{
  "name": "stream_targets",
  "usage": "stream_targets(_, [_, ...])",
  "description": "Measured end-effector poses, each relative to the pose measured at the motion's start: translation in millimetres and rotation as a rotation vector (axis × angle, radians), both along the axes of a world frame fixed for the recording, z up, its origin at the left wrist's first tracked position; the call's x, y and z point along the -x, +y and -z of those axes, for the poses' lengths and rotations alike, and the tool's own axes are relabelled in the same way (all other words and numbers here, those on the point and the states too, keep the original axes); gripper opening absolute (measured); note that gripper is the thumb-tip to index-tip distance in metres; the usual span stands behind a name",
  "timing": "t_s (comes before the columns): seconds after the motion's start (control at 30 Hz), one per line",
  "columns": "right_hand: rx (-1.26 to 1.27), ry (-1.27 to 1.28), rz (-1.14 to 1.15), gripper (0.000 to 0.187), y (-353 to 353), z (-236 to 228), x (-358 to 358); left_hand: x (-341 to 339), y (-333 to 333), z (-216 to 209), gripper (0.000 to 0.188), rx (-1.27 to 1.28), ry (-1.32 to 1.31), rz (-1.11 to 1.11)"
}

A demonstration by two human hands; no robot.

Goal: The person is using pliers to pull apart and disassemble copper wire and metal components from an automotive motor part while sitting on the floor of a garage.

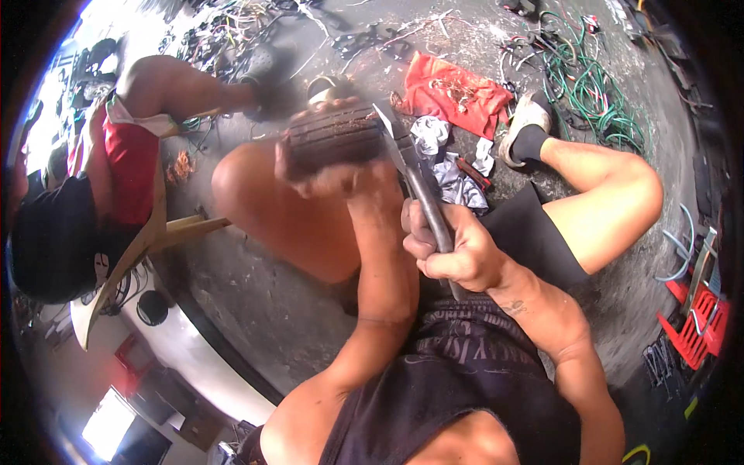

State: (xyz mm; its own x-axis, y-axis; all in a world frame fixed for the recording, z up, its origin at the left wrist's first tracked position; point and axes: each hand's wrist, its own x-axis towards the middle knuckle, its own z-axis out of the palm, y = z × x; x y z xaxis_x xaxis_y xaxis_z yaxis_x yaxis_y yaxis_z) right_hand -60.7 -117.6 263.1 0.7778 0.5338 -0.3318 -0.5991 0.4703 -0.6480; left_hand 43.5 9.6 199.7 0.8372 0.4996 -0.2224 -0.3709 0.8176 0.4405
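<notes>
My left hand point(337, 182) is wrapped around a dark, ridged motor core point(333, 141), raised above my legs; hand and core are blurred. Thin copper-coloured strands show along its upper edge. My right hand point(457, 252) grips the dark metal handle of a hammer point(422, 186). The bright edge of the hammer's head lies close beside the core's right end; I cannot tell whether they touch. Beyond my left hand is a pale round ring-shaped thing point(325, 87), partly hidden.
An orange-red cloth point(453, 93) with copper wire scraps lies ahead, near crumpled silvery wrapping point(457, 182). Green wires point(593, 93) tangle at far right. A red plastic rack point(697, 325) and tools are at right. Another person point(128, 167) sits at left on a wooden seat.
</notes>
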Motion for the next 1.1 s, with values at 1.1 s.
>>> stream_targets(1.1, [1.697, -0.307, -0.539, 0.032, -155, 244, -103, -36, 88, -82, 0.036, 0.399, -0.379, 0.648])
